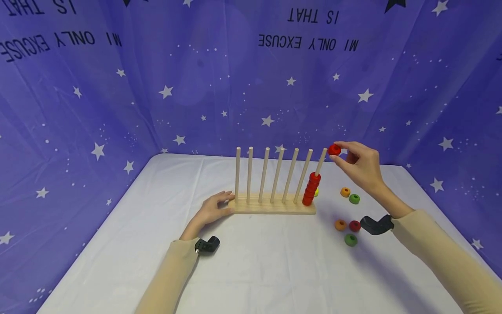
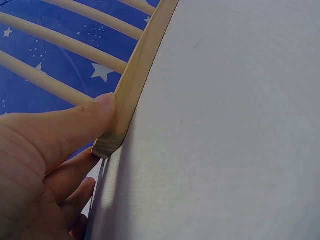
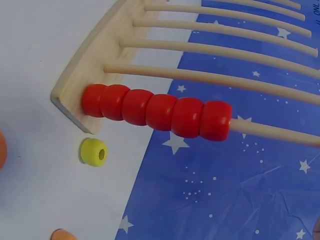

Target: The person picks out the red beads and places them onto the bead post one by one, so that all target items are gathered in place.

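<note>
A wooden peg rack (image 1: 270, 209) with several upright rods stands on the table. Several red beads (image 1: 311, 189) are stacked on its rightmost rod; the right wrist view shows these beads (image 3: 160, 111) packed against the base. Between thumb and fingertips, my right hand (image 1: 362, 165) pinches another red bead (image 1: 334, 150), just right of that rod's top and apart from it. My left hand (image 1: 213, 209) grips the left end of the base. In the left wrist view its thumb (image 2: 75, 125) presses the base's edge (image 2: 132, 90), with the other fingers around the end.
A yellow bead (image 3: 93, 152) lies behind the rack's right end. Right of the rack are an orange bead (image 1: 345, 192) and a green bead (image 1: 354, 199). Nearer lie an orange bead (image 1: 340, 225), a red bead (image 1: 354, 226) and a green bead (image 1: 351, 240). A starry curtain (image 1: 219, 87) surrounds the table.
</note>
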A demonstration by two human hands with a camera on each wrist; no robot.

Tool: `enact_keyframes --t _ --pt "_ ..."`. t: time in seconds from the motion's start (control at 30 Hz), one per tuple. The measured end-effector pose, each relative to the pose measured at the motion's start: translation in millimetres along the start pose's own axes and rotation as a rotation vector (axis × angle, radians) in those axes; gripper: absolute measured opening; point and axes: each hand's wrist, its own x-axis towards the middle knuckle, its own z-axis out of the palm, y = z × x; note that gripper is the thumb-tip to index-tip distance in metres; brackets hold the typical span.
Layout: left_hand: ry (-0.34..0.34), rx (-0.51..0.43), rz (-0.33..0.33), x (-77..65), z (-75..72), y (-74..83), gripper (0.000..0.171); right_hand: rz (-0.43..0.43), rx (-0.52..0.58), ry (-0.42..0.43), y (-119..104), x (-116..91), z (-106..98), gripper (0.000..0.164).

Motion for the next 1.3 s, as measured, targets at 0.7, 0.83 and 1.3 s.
enact_keyframes --t 0.7,0.83,1.3 --pt "-0.001 -0.004 0.011 -0.7 0.6 -5.6 0.048 0.0 0.022 -0.017 -12 9 3 0.035" --pt "-0.002 0.001 0.012 0.1 -0.6 -4.3 0.048 0.002 0.019 -0.03 -13 12 7 0.034" --pt "0.008 0.001 -0.002 -1.7 0.7 -3.0 0.047 0.023 0.018 -0.079 -5 8 16 0.032"
